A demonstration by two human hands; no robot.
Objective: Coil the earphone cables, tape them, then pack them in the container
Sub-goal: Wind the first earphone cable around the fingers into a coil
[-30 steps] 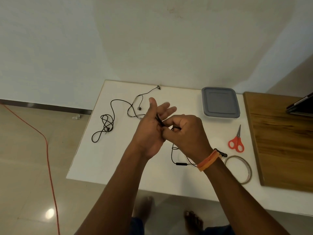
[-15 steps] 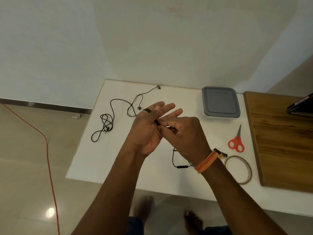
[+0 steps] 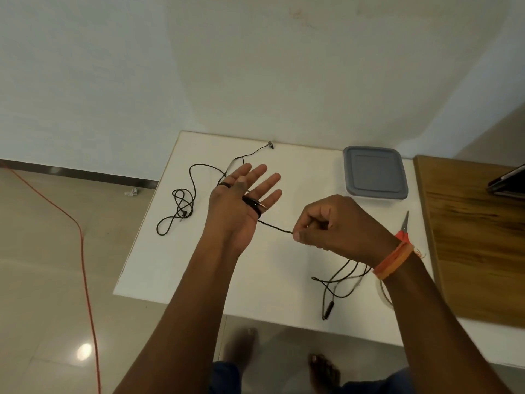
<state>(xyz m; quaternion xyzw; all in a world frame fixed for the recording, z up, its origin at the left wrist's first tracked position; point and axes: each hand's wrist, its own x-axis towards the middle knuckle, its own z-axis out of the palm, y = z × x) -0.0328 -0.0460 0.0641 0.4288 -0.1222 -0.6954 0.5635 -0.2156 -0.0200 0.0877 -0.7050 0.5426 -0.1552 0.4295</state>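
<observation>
A: Near edge first?
B: Bare feet (image 3: 324, 368) on the floor under the table (image 3: 199, 280). On the table's near right, loose loops of the cable (image 3: 338, 277) with a dark plug end hanging toward the edge.

A: Tape?
B: Tape roll (image 3: 384, 292) just beside the right forearm, mostly hidden by it.

A: Right hand?
B: Right hand (image 3: 332, 223) was curled, thumb and forefinger pinching the cable. Orange band (image 3: 393, 258) on that wrist. Cable ran taut from the pinch to the left hand.

A: Left hand?
B: Left hand (image 3: 241, 206) was held up, fingers straight and spread. Cable was looped around the fingers, a few dark turns near their base. Exact count of turns, can't tell.

A: So the left wasn't gripping?
B: No curl visible. Fingers extended, cable wound on them.

A: Scissors?
B: Red-handled scissors (image 3: 404, 226) behind the right wrist, handles partly hidden, blade pointing away.

A: Further out?
B: Second cable (image 3: 181, 206) lying loose on the table's far left, tangled, one earbud near the far edge. Touching neither hand.

A: Container?
B: Container (image 3: 375, 173) at the far right of the table, grey lid on, well apart from both hands.

A: Anything else?
B: Wood board (image 3: 477, 237) to the right of the table, a dark device at its far corner. Red cord (image 3: 82, 251) on the floor at left.
</observation>
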